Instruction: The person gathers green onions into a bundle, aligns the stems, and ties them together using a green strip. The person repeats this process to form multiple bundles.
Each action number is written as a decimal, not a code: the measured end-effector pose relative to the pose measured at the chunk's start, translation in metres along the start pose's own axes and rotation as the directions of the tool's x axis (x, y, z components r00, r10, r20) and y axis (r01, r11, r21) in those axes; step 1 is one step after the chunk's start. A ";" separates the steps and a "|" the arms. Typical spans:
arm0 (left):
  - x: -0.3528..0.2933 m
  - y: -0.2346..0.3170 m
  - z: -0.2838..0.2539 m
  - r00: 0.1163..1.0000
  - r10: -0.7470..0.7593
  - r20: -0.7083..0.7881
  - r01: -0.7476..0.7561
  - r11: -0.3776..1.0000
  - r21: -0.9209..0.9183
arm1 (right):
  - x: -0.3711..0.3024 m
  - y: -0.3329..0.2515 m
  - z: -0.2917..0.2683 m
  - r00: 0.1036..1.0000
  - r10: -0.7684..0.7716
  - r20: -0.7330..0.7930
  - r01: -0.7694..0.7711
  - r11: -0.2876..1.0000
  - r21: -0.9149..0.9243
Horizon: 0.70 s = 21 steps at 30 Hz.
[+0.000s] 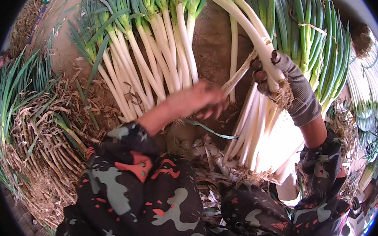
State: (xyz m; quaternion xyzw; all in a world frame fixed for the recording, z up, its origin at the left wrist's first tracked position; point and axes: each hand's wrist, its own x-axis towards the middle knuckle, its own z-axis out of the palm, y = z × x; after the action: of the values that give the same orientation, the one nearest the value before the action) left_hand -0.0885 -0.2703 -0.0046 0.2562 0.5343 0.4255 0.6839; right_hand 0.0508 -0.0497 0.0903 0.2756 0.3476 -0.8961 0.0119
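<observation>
My right hand (290, 87), in a dark glove with bare fingertips showing, is closed round thick-stemmed green onions (252, 21) just above their roots. Their pale stems arch up and to the left toward the top edge. From the held stems a pale, brown-spotted strip of onion skin (240, 76) runs down to the left in a straight line. It ends at the fingers of my bare left hand (196, 101), which are blurred by motion but look closed on it. Below my right hand lies a bundle of white onion stems (253, 126), brightly sunlit, roots toward me.
A row of cleaned green onions (149, 55) lies ahead on brown ground, with a single one (233, 49) apart. Unpeeled onions with dry leaves (36, 128) are heaped at left. More bundles (365, 75) lie far right. A green strip (209, 130) and peeled scraps lie near my knees.
</observation>
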 end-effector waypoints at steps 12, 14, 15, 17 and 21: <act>-0.070 -0.007 -0.004 0.740 0.667 -0.085 -0.179 0.317 0.931 | -0.022 0.033 -0.019 0.961 -0.109 0.255 0.221 0.857 -0.466; -0.051 0.020 0.003 0.816 0.504 -0.282 -0.443 0.860 0.253 | -0.042 0.050 -0.001 0.989 -0.021 0.143 0.092 0.853 -0.513; -0.036 0.032 0.006 0.897 0.353 -0.267 -0.367 0.930 -0.003 | -0.056 0.059 0.010 0.998 0.052 0.025 -0.036 0.899 -0.436; -0.007 0.051 0.016 0.960 0.121 -0.254 -0.179 0.959 -0.219 | -0.095 0.079 0.035 0.991 0.104 -0.082 -0.125 0.941 -0.316; 0.037 0.066 0.012 0.951 0.066 -0.303 -0.249 0.745 -0.619 | -0.151 0.114 0.057 0.963 0.267 -0.030 -0.260 0.897 -0.358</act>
State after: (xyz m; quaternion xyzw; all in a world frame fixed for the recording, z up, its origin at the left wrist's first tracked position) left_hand -0.0948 -0.2035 0.0335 -0.0110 0.4150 0.6708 0.6146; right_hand 0.1752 -0.1978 0.1298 0.3045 0.4646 -0.8103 0.1864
